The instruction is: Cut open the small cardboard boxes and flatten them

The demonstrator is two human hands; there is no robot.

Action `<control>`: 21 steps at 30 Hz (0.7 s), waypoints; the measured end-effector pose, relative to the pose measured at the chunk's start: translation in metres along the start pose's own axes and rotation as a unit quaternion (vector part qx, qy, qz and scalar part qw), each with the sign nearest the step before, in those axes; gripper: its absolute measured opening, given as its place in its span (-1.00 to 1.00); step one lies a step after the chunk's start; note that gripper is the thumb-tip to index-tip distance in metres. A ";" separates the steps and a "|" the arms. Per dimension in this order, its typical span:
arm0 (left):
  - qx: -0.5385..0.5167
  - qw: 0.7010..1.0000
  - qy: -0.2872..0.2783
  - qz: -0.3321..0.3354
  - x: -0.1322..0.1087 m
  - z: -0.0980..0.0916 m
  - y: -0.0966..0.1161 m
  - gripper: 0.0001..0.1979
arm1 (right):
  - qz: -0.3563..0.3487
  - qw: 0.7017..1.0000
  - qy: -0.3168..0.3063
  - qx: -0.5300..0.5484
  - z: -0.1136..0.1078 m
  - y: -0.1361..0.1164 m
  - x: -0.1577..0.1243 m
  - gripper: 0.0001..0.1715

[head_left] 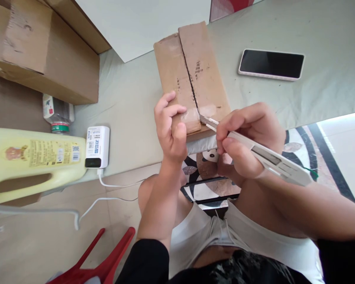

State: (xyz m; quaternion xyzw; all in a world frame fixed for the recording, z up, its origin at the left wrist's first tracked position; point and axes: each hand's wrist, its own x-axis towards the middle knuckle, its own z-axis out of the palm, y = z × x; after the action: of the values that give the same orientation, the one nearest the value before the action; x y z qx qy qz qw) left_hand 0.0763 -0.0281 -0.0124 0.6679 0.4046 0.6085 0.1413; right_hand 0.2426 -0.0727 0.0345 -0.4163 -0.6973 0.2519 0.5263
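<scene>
A brown cardboard box (207,75) lies on the pale green cloth, its two top flaps meeting at a dark seam. Clear tape crosses the seam near the front edge. My left hand (170,128) rests at the box's front left corner, with fingers bent over the top and the thumb apart, steadying the box. My right hand (248,138) is closed around a white utility knife (272,161). The blade is out, and its tip touches the seam at the tape.
A phone (271,64) lies right of the box. On the left are a power bank (97,146) with a white cable, a yellow jug (35,157), a clear bottle (57,112) and a larger carton (71,59). A red chair (106,264) stands below.
</scene>
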 end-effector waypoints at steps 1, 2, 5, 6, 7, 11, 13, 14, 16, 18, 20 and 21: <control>0.005 1.000 0.002 0.024 0.001 0.000 -0.001 -0.66 | -0.017 0.999 0.018 0.048 0.000 0.000 0.000 -0.79; 0.012 0.999 0.002 0.043 0.003 0.000 -0.001 -0.64 | -0.031 0.994 0.031 0.102 0.000 0.000 0.000 -0.76; 0.019 0.997 -0.014 0.076 0.008 0.000 0.001 -0.53 | -0.066 0.984 0.012 0.166 -0.003 -0.004 0.002 -0.72; 0.015 0.997 -0.020 0.075 0.009 -0.001 0.001 -0.49 | -0.075 0.983 -0.007 0.167 -0.004 -0.006 0.003 -0.72; 0.010 0.998 -0.021 0.065 0.011 -0.002 0.001 -0.46 | -0.081 0.983 -0.022 0.163 -0.006 -0.008 0.004 -0.72; 0.013 1.000 0.027 -0.004 0.013 -0.012 -0.003 -0.41 | -0.091 0.988 0.008 0.124 -0.007 -0.012 0.006 -0.74; 0.025 0.997 0.073 -0.030 0.013 -0.019 -0.005 -0.45 | -0.082 0.990 0.084 0.084 -0.006 -0.011 0.007 -0.82; 0.029 0.994 0.096 -0.037 0.014 -0.023 -0.006 -0.47 | -0.072 0.988 0.125 0.053 -0.006 -0.010 0.008 -0.85; 0.038 0.990 0.131 -0.042 0.015 -0.032 -0.008 -0.51 | -0.038 0.984 0.174 -0.015 -0.006 -0.004 0.011 -0.88; 0.052 0.987 0.148 -0.041 0.018 -0.039 -0.011 -0.54 | 0.011 0.984 0.157 -0.078 -0.008 0.006 0.013 -0.93; 0.067 0.984 0.158 -0.035 0.020 -0.045 -0.015 -0.57 | 0.062 0.985 0.090 -0.130 -0.010 0.020 0.016 -0.84; 0.070 0.983 0.165 -0.029 0.020 -0.047 -0.017 -0.60 | 0.085 0.983 0.052 -0.156 -0.010 0.027 0.017 -0.76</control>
State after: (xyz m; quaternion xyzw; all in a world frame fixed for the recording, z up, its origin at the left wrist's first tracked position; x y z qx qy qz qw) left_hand 0.0252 -0.0168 0.0004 0.5550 0.4832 0.6758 0.0428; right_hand 0.2593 -0.0448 0.0253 -0.5632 -0.6620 0.1618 0.4673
